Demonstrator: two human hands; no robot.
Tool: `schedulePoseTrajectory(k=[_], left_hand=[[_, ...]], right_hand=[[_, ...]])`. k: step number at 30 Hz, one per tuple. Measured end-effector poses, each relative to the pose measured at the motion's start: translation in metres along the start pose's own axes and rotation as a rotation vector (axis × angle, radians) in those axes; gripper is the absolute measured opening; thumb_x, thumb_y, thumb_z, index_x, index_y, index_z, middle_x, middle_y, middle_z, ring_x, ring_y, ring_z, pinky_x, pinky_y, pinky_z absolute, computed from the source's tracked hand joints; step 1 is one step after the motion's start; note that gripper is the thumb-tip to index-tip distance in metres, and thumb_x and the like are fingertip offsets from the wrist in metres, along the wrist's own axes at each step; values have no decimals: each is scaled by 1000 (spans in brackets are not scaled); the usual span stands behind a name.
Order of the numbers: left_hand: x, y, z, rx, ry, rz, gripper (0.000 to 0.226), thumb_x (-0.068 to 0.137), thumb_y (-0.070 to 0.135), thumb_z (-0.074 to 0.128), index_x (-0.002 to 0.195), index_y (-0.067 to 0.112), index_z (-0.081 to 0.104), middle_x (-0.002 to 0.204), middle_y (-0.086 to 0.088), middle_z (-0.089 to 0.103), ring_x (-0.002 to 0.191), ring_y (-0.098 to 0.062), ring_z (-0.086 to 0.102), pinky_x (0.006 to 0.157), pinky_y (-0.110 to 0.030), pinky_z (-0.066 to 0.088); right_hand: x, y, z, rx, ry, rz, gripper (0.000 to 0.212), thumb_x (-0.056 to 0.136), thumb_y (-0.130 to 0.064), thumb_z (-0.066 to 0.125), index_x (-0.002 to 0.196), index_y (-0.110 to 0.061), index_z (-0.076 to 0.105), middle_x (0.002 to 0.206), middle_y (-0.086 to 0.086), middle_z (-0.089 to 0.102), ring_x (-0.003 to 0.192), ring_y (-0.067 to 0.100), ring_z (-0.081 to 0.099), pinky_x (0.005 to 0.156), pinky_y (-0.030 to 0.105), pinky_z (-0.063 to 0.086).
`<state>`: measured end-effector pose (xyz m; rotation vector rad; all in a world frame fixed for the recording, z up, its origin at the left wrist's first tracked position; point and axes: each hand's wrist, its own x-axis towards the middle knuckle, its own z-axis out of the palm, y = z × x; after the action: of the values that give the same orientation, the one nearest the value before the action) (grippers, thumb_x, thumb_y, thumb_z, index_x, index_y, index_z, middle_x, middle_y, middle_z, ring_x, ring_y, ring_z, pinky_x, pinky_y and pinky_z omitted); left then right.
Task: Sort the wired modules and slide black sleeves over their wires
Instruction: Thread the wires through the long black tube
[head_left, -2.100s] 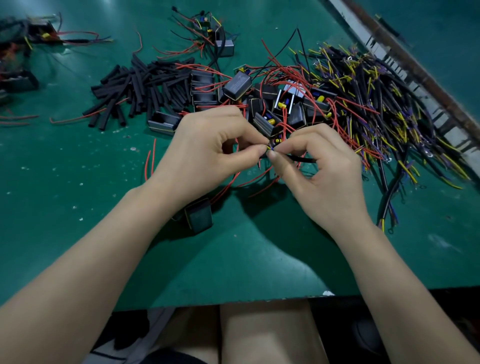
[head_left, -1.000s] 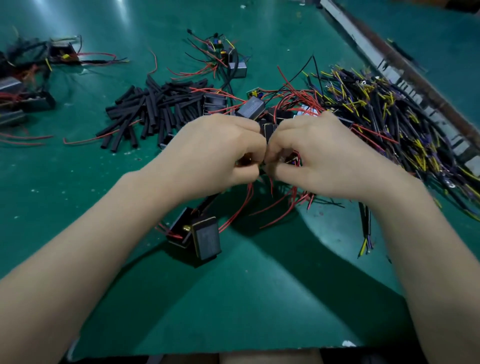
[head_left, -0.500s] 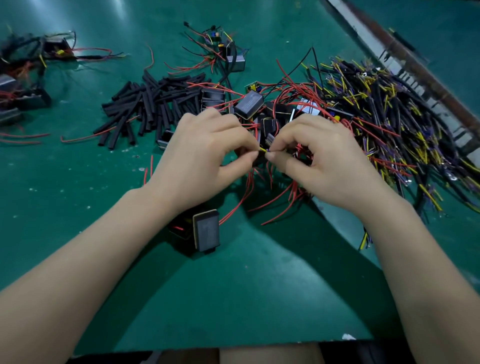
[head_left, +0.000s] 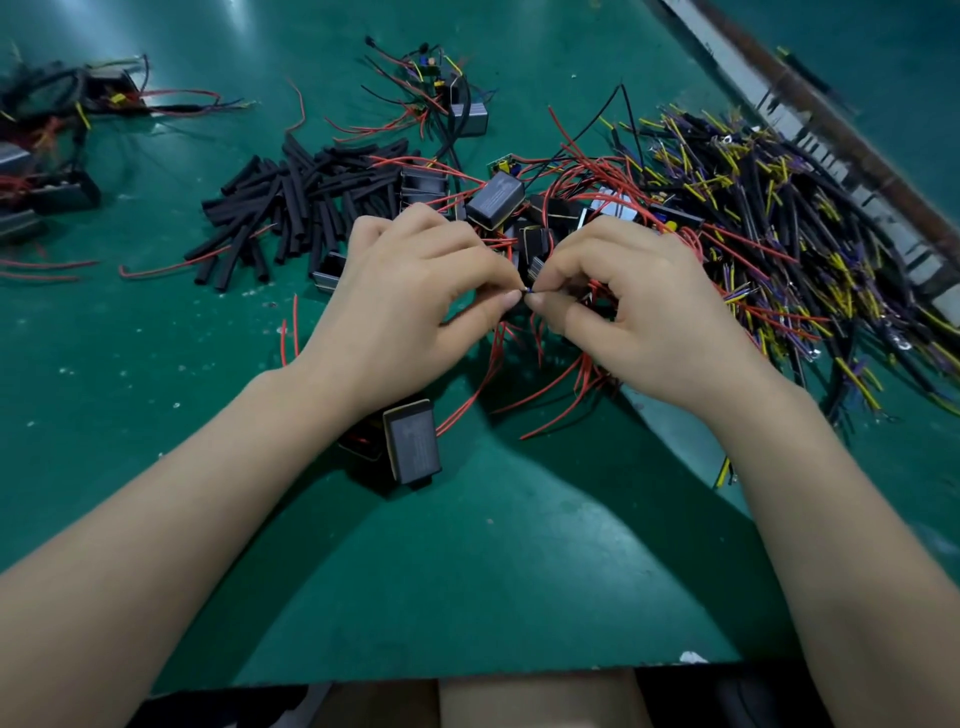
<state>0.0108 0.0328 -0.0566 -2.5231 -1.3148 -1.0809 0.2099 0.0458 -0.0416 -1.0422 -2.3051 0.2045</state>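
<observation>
My left hand (head_left: 415, 306) and my right hand (head_left: 639, 317) meet fingertip to fingertip above the green table, both pinching a thin wire end (head_left: 525, 292) between thumb and forefinger. Whether a sleeve sits on it is hidden by the fingers. A black wired module (head_left: 413, 441) lies just below my left wrist, its red wires (head_left: 467, 402) running up toward my hands. Loose black sleeves (head_left: 301, 208) are piled behind my left hand. More black modules (head_left: 493, 200) with red wires lie in a heap behind my hands.
A large tangle of black, yellow and purple wires (head_left: 779, 223) fills the right side. A small module with wires (head_left: 467, 117) lies at the back. More modules (head_left: 57, 192) sit at the far left. A metal rail (head_left: 831, 124) runs along the right. The table's front edge (head_left: 467, 673) is near.
My hands rose with clenched knuckles pressed together, then settled apart into a fingertip pinch. The module under my left wrist turned its flat face up. The view shifted.
</observation>
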Motion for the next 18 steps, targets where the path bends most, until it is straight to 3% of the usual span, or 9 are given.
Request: schedulePoseTrajectory(k=[18], left_hand=[[1, -1, -3, -73, 20, -28, 13, 90, 30, 61, 90, 21, 70, 83, 7, 62, 86, -24, 52, 74, -33, 25]], right_hand=[[-1, -1, 0, -9, 14, -4, 9, 88, -23, 63, 87, -14, 68, 90, -3, 61, 84, 18, 57, 76, 55, 46]])
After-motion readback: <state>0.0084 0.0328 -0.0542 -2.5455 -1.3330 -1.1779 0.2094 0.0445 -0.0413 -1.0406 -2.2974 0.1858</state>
